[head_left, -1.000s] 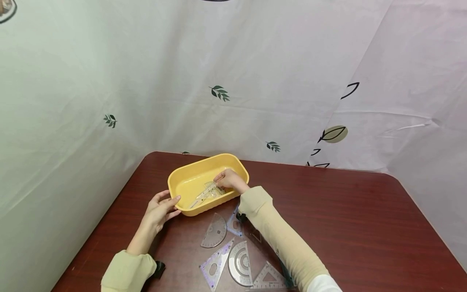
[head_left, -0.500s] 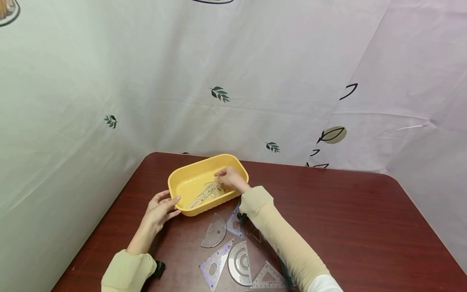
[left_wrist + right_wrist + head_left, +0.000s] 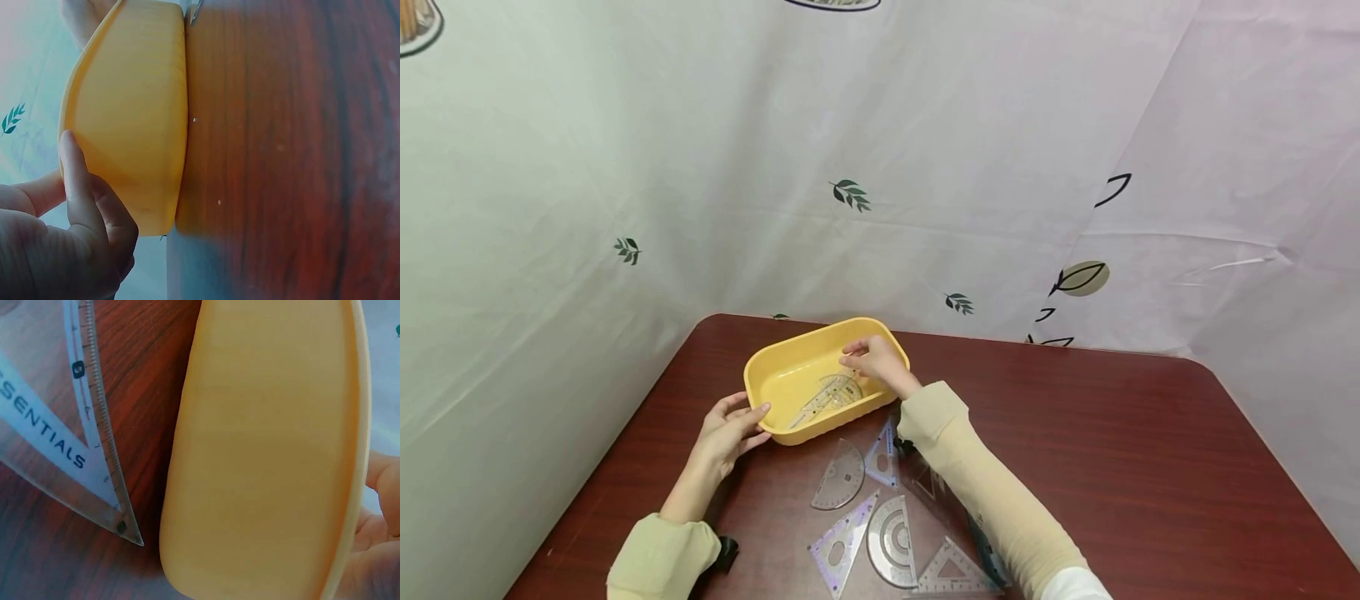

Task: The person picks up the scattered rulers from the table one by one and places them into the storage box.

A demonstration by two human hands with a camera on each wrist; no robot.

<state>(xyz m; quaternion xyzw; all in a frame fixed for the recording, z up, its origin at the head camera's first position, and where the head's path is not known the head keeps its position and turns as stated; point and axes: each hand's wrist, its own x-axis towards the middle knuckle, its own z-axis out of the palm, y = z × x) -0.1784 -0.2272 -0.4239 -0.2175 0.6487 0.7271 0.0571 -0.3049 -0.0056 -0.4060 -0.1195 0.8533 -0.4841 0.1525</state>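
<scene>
A yellow tray (image 3: 797, 354) stands near the back left of the table, with clear plastic measuring tools inside, among them a protractor (image 3: 852, 393) and a set square (image 3: 812, 406). My left hand (image 3: 722, 437) grips the tray's near left corner, thumb over the rim and fingers against the outer wall. Over the right part of the tray my right hand (image 3: 882, 365) hovers above those tools, fingers loosely bent and apart from the thumb. In the right wrist view the tray's wall hides most of this hand.
In front of the tray lie a clear protractor (image 3: 832, 483), a blue-edged set square (image 3: 884, 467), a purple-edged set square (image 3: 859, 527), another protractor (image 3: 880, 546) and a clear set square (image 3: 934, 581). The right forearm partly covers several tools. A patterned white cloth (image 3: 925, 233) hangs behind the table (image 3: 1112, 433).
My right hand has let go of a clear tool in the tray and risen slightly off the pile. The left hand stays on the tray corner, and the tray keeps its place.
</scene>
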